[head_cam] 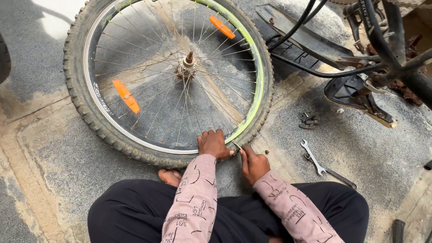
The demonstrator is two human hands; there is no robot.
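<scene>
A bicycle wheel with a knobby black tyre, silver spokes, a hub and two orange reflectors lies flat on the ground in front of me. My left hand presses on the near edge of the rim and tyre, fingers curled over it. My right hand grips a thin metal lever whose tip is wedged at the tyre's edge beside the left hand. A yellow-green rim strip shows along the right inside of the rim.
A spanner lies on the ground to the right. Small metal parts sit beyond it. A bicycle frame with mudguard and stand fills the upper right. I sit cross-legged, one bare foot under the tyre's edge.
</scene>
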